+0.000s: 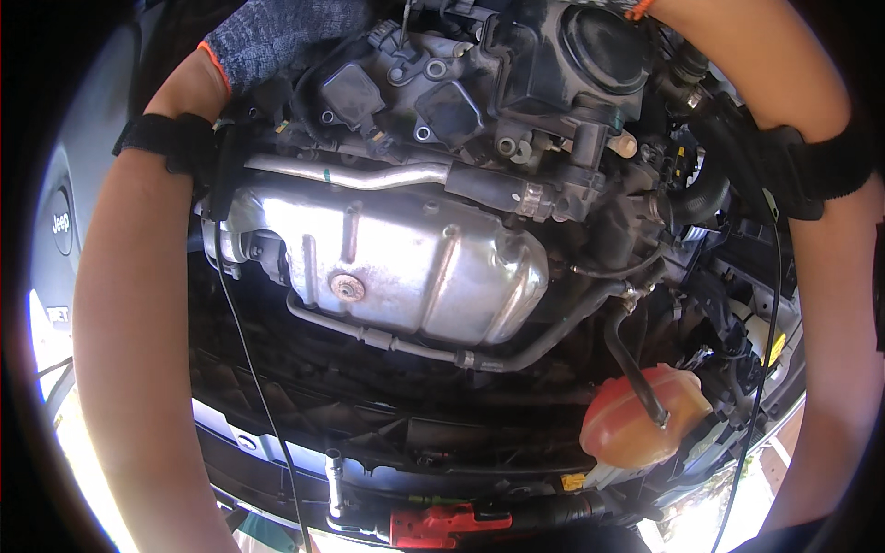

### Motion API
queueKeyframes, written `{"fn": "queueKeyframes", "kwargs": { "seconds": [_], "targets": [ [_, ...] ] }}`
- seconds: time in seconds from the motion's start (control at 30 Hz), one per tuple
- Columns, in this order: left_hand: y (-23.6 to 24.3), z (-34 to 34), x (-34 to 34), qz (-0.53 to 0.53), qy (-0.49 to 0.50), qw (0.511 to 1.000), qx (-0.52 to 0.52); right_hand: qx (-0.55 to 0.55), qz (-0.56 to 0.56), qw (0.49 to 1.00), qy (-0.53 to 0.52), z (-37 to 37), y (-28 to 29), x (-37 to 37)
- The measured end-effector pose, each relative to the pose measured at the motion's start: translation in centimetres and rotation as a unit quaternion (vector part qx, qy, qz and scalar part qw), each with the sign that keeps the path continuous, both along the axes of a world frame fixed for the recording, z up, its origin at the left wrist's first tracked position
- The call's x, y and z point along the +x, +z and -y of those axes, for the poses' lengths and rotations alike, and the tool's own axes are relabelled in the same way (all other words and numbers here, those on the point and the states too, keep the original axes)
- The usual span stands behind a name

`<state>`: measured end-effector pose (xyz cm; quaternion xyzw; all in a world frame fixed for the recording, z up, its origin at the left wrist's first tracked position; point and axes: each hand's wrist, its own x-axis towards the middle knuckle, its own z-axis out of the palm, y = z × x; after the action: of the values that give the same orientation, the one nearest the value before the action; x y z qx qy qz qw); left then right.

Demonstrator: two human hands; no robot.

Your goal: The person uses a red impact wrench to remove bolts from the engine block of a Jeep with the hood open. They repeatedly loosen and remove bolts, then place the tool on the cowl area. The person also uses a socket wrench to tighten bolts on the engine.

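Note:
My left hand [293, 41], in a grey knit glove with an orange cuff, reaches over the far left of an engine. Its fingers run out of sight at the top edge, so what it touches is hidden. Nearest to it are two black ignition coils [351, 96]. My right arm [784, 64] arches in over the far right. Of my right hand [619, 5] only a strip of glove and orange cuff shows at the top edge, beyond the black plastic engine housing [544, 69]; its fingers are out of view.
A shiny metal heat shield [396, 263] fills the middle, below a silver pipe [359, 175]. A coolant tank [636, 419] sits at the near right. Along the front lies a red and black power ratchet [452, 526] with an upright socket [334, 484]. Thin cables hang from both wrist straps.

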<state>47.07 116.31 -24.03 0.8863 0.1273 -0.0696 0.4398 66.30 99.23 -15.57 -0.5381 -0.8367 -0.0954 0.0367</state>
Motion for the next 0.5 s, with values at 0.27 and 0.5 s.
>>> {"fn": "queueKeyframes", "kwargs": {
  "seconds": [0.27, 0.5],
  "targets": [
    [-1.5, -0.5, 1.3, -0.003, 0.012, 0.997, -0.076, 0.0, 0.056, 0.998, -0.035, -0.1, 0.6, -0.4],
    [-6.1, -5.4, -1.0, 0.097, -0.164, 0.928, 0.319, 0.052, 0.173, 0.983, -0.038, -3.1, -0.5, -3.0]
  ]
}}
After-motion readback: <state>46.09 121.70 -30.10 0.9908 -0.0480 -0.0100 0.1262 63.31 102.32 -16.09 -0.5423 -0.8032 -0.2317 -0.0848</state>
